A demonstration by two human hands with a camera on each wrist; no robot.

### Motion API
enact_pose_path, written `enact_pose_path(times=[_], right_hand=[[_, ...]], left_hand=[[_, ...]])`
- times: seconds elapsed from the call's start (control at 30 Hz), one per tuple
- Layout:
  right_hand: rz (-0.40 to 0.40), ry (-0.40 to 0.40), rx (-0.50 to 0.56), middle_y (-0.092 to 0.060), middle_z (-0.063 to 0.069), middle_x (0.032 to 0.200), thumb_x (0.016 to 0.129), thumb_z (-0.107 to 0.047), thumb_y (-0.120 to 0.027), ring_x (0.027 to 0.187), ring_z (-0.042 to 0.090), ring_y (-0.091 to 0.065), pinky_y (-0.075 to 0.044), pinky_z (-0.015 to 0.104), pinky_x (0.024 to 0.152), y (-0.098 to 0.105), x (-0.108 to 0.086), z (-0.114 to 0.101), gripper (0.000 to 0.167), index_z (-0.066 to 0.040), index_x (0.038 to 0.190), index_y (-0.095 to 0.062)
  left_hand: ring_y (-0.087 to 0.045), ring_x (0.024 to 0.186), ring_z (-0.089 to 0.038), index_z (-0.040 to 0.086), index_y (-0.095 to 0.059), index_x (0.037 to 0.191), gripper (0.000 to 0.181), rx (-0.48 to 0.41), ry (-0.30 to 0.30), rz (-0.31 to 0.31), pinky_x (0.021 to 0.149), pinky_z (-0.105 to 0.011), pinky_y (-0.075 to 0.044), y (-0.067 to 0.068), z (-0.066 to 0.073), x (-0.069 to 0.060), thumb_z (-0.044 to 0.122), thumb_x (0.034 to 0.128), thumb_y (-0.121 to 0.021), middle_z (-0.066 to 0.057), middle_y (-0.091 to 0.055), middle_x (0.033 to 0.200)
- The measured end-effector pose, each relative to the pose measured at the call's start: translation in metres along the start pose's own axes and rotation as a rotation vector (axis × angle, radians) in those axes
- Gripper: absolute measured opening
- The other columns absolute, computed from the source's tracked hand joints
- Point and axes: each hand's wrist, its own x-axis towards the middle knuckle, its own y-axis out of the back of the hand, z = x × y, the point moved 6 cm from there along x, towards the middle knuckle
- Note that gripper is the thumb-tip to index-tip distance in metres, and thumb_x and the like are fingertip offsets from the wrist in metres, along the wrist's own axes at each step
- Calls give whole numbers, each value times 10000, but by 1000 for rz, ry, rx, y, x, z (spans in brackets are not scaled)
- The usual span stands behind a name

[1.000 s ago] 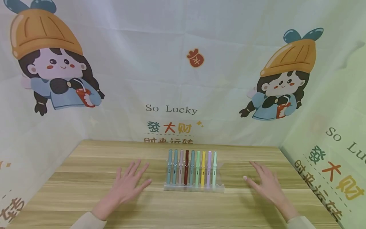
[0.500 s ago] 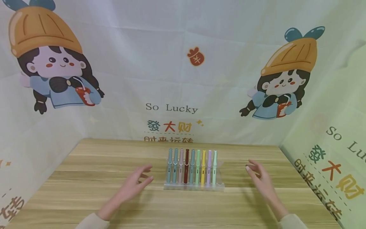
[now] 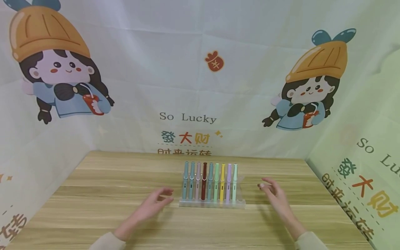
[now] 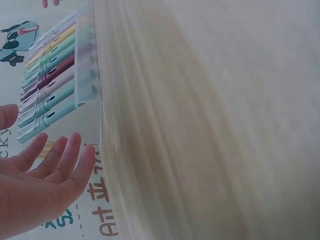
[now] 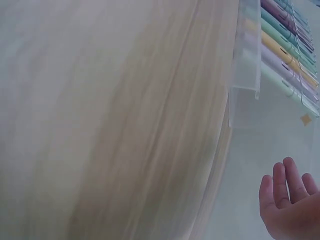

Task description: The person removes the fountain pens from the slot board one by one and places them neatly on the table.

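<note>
While nine pens [image 3: 203, 185] stand side by side in a clear rack [image 3: 212, 205] on the worktop [image 3: 212, 227], your left grip [image 3: 153, 204], fingers loosely parted and holding nothing, is near the rack's left end. Your right grip [image 3: 277, 196]: likewise relaxed, nothing held, near the right end. Pens, left to right: two blue-grey, mauve, dark red, blue-grey, green, yellow, lilac, mint. Behind: printed cloth [image 3: 156, 69].

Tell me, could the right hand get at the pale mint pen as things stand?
Probably yes. The right hand looks empty and is just off that side of the clear stand. The pale mint pen is the end one there, with no other pen between them.
</note>
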Motion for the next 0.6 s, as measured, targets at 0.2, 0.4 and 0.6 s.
enact_pose_path(times=[0.2, 0.4, 0.6], right_hand=[[-15, -11, 41, -567, 231, 1055, 898, -90, -478, 958, 296, -540, -429, 437, 794, -15, 3, 0, 346, 36, 1216, -429], [-34, -19, 28, -591, 217, 1015, 882, -88, -509, 932, 301, -560, -428, 426, 810, -30, 6, 0, 350, 38, 1201, -446], [-41, -40, -25, -612, 194, 963, 862, -112, -551, 914, 296, -572, -424, 424, 815, -43, 9, -1, 366, 22, 1191, -463]], left_hand=[[-522, 923, -355, -91, -463, 1148, 374, 17, 2, -13, 719, -364, -472, -7, 1, 2, 150, 872, -536, -259, -501, 1093], [-529, 927, -342, -79, -473, 1148, 381, 35, 22, -5, 739, -373, -466, -12, 0, 4, 166, 867, -546, -233, -513, 1095], [-540, 909, -348, -88, -480, 1125, 379, 32, 36, 17, 751, -404, -461, -15, 1, 4, 160, 851, -566, -232, -519, 1077]])
